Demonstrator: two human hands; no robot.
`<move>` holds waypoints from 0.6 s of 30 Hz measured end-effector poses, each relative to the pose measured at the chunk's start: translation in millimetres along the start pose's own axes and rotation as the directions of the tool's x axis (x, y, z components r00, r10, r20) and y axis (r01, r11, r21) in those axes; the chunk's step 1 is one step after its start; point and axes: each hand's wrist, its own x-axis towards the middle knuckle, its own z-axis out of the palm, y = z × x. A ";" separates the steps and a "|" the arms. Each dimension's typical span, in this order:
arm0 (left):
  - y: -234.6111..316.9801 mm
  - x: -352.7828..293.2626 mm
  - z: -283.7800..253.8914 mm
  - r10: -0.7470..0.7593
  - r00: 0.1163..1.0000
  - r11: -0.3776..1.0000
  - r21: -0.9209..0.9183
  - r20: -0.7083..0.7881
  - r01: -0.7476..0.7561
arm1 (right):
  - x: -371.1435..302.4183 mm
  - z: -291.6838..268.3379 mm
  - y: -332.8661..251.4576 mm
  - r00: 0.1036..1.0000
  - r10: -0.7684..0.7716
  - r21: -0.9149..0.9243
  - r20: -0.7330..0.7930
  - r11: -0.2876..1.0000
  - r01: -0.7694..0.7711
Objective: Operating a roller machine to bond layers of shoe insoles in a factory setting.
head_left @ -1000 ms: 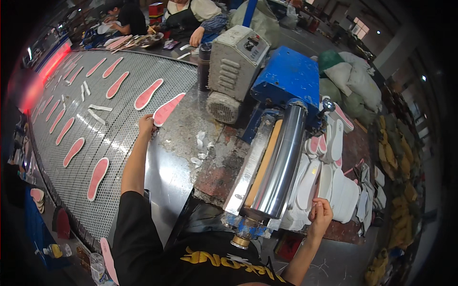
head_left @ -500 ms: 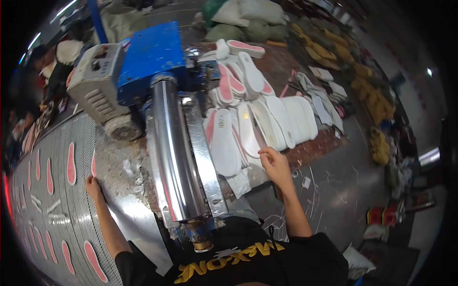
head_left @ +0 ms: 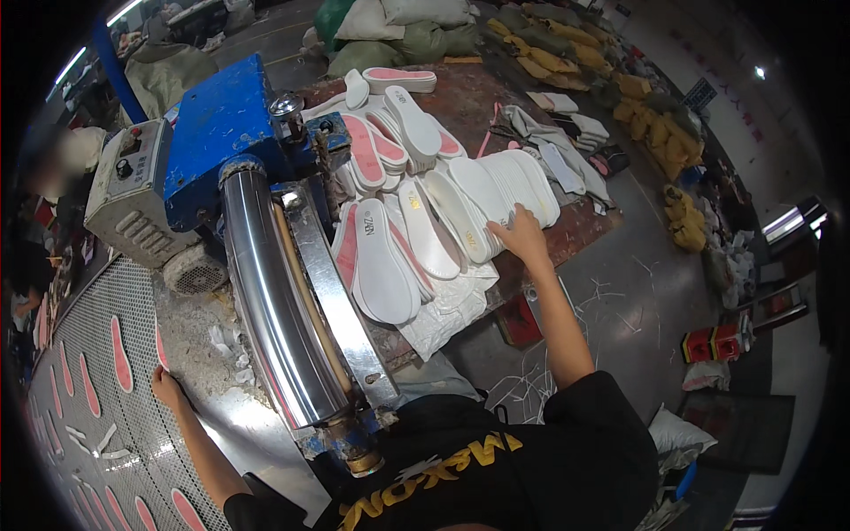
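Observation:
Low on the left, my left hand [head_left: 166, 387] has its fingers closed at the lower end of a pink-topped insole [head_left: 161, 347], beside the edge of a perforated metal belt [head_left: 133, 288]. My right hand [head_left: 522, 237] reaches onto the near end of a leaning row of white insoles [head_left: 522, 181], thumb and fingers apart and touching them. Left of that hand lie a white insole with a gold mark [head_left: 429, 232] and a larger white insole [head_left: 383, 265] on top of pink ones. Between my arms stands a machine with a shiny steel roller [head_left: 274, 305].
Pink insoles [head_left: 121, 354] lie spaced over the belt. The machine's blue housing [head_left: 217, 133] and a grey control box [head_left: 133, 173] rise beyond the roller. More insoles [head_left: 412, 128] and a grey cloth [head_left: 540, 133] cover the brown table [head_left: 580, 232]. Filled sacks [head_left: 434, 40] are piled behind.
My right hand has moved up and right from the gold-marked insole to the leaning white row, its fingers spreading. My left hand stays by the pink insole. The whole view has shifted.

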 end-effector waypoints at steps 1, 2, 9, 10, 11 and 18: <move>-2.6 1.6 -1.2 0.011 1.000 1.000 0.028 -0.007 -0.011 | 1.7 4.8 0.7 0.996 -0.008 0.009 0.086 1.000 0.007; 3.8 -0.1 2.4 0.022 1.000 0.998 0.051 -0.006 -0.022 | 3.9 9.5 6.4 0.985 -0.010 0.010 0.170 1.000 0.009; 18.7 -4.5 7.4 0.020 1.000 0.988 0.150 -0.021 -0.017 | 17.7 28.2 27.6 0.977 0.048 0.215 0.206 0.972 -0.093; 17.8 -4.5 7.5 0.024 0.999 0.990 0.137 -0.031 -0.019 | 17.5 28.3 29.8 0.974 0.055 0.261 0.222 0.958 -0.114; 17.2 -4.6 7.2 0.025 0.999 0.992 0.124 -0.043 -0.020 | 17.9 28.0 27.7 0.969 0.059 0.308 0.238 0.942 -0.133; 41.6 -15.5 5.3 0.074 0.994 0.971 0.233 -0.084 -0.052 | -21.6 -24.6 -7.1 0.903 0.041 0.824 0.428 0.393 -0.408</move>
